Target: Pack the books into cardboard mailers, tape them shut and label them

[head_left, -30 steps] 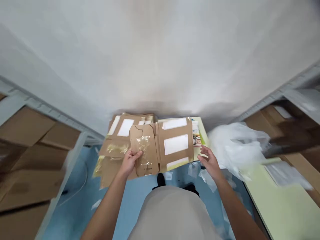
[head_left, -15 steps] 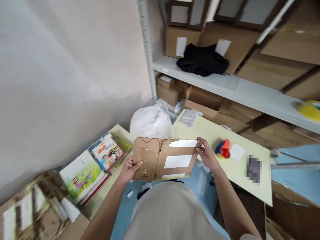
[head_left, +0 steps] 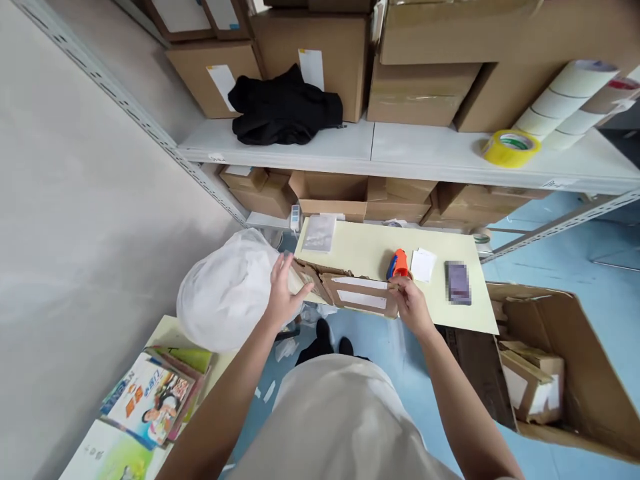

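A brown cardboard mailer (head_left: pixel 359 305) with white labels hangs in front of me, just before the table's near edge. It is bent at a crease, its left panel angled away from the labelled part. My right hand (head_left: pixel 411 305) pinches the upper right end between thumb and fingers. At the left panel, my left hand (head_left: pixel 286 293) has its fingers stretched out and its thumb apart, resting against the cardboard. An orange and blue tape dispenser (head_left: pixel 399 264) stands on the table just behind the right hand.
The pale yellow table (head_left: pixel 350 250) carries a plastic pouch (head_left: pixel 319 233), white slips (head_left: pixel 423 264) and a blurred-out dark object (head_left: pixel 457 283). A stuffed white bag (head_left: pixel 225 287) and books (head_left: pixel 150 400) lie left. An open carton (head_left: pixel 565 347) stands right; shelves (head_left: pixel 420 150) hold boxes and tape.
The view has swung right. The flat mailer has become bent at its crease and sits farther from me. My left hand has let go of its lower left corner and spread against the panel.
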The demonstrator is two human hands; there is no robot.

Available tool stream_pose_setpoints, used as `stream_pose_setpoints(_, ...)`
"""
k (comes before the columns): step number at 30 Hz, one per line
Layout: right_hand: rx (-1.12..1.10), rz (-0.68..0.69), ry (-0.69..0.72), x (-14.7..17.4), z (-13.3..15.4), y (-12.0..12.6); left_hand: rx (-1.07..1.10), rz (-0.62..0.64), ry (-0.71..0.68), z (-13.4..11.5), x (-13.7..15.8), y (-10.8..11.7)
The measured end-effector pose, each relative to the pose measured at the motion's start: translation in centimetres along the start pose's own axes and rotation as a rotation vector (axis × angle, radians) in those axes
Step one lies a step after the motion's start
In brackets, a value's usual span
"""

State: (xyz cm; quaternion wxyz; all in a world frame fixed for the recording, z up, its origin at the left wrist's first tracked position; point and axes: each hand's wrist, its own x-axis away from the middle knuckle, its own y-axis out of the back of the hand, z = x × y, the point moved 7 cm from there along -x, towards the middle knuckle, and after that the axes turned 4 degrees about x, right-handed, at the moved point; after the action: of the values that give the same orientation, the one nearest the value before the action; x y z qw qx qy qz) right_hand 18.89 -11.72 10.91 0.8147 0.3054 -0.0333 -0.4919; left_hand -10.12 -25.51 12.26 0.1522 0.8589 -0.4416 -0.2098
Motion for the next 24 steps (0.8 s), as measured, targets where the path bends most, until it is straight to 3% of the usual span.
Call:
stream_pose_setpoints(4,0.012,-0.103,0.011,-0.6,-0.2,-0.1,-0.145,0.257,-0.250,-1.9,-2.5,-3.8)
stream_pose_setpoints(10,0.061,-0.169,-0.029,-2.0,0.2,-1.6,-0.137,0.229,-0.376,-0.2,-5.1,-4.5)
stream_pose_setpoints(16,-0.001,-0.296,-0.184,-2.6,0.2,-2.8,0.035,0.317,-0.448,1.5,-5.9,-4.1)
stream_pose_setpoints(24,-0.063,-0.105,-0.303,-3.2,0.8,-3.9,0.247,0.492,-0.417,3.6,-6.1,-5.0)
